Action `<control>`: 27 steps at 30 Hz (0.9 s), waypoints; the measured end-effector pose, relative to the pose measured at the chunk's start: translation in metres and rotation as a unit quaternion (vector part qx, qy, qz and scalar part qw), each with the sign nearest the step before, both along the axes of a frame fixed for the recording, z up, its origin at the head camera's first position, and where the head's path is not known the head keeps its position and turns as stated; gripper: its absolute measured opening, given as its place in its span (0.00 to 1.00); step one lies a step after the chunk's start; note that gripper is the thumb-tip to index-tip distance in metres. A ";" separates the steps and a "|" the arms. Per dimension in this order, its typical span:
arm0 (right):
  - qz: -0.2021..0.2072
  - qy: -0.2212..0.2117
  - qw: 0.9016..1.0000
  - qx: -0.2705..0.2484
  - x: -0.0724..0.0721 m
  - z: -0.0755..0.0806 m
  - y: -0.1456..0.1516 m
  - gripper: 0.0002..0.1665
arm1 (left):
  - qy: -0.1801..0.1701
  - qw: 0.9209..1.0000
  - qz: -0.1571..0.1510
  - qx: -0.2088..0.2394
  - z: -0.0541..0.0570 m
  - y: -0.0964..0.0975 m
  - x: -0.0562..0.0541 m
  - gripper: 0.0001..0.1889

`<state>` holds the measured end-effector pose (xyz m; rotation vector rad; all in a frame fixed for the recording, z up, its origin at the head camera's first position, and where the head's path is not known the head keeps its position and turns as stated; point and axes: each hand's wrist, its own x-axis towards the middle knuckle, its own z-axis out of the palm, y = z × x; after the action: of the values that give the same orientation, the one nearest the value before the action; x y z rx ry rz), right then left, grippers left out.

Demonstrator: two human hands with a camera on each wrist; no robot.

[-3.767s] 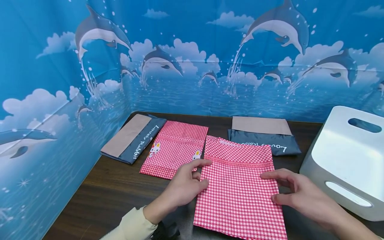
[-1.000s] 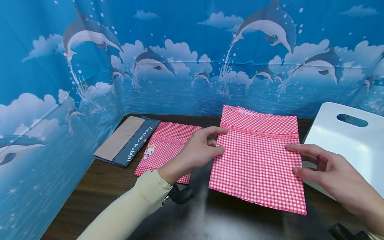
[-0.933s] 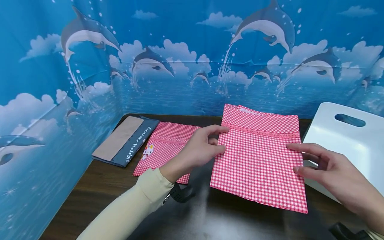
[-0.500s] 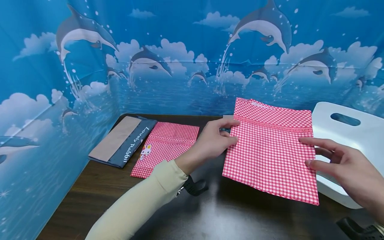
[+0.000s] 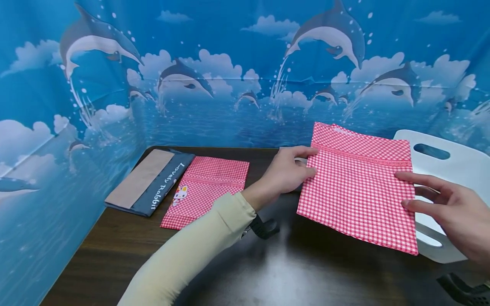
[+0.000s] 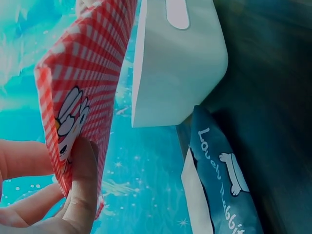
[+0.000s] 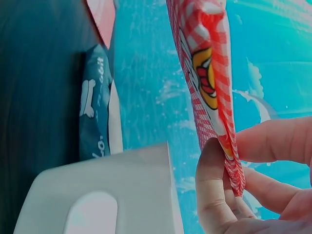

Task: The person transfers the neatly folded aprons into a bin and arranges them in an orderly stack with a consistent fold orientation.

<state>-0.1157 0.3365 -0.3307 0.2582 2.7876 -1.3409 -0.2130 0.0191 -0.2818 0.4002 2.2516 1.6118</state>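
Between my two hands hangs a folded red-and-white checked cloth (image 5: 360,191), raised over the table. My left hand (image 5: 285,170) pinches its left edge, thumb on the near face. My right hand (image 5: 455,208) pinches the opposite edge the same way. Both wrist views show thumb and fingers on either side of the cloth's edge, with a printed rabbit (image 6: 70,119) on the left wrist side. The cloth overlaps the left part of a white plastic bin (image 5: 467,163) in the head view.
On the table (image 5: 115,250) at left lie a beige-and-dark folded cloth (image 5: 141,176) lettered "Lovely Rabbit" and another red checked one (image 5: 214,182). A second dark folded cloth (image 6: 219,170) lies beside the bin, mostly hidden in the head view. A dolphin-printed curtain (image 5: 214,114) stands behind.
Both hands have lifted the checked cloth and carried it rightward, from low in front of the dark cloth to in front of the bin. The head view has swung slightly right.
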 end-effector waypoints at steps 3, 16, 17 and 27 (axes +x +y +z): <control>-0.006 0.015 1.000 0.002 0.000 -0.004 0.006 0.48 | 0.002 1.000 -0.009 -0.007 0.000 0.006 -0.003 0.26; -0.024 0.100 0.994 -0.035 0.005 -0.014 0.032 0.43 | -0.026 0.996 -0.085 0.032 -0.001 0.040 -0.006 0.34; -0.025 0.105 0.993 -0.036 0.005 -0.015 0.036 0.44 | -0.031 0.995 -0.084 0.036 -0.001 0.043 -0.007 0.34; -0.004 0.153 0.985 -0.079 -0.005 -0.036 0.084 0.45 | -0.055 0.995 -0.073 0.050 0.002 0.073 -0.009 0.35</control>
<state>-0.1211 0.4201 -0.3664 0.0610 2.8926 -1.7288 -0.2223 0.0926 -0.2802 0.4781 2.0188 1.6338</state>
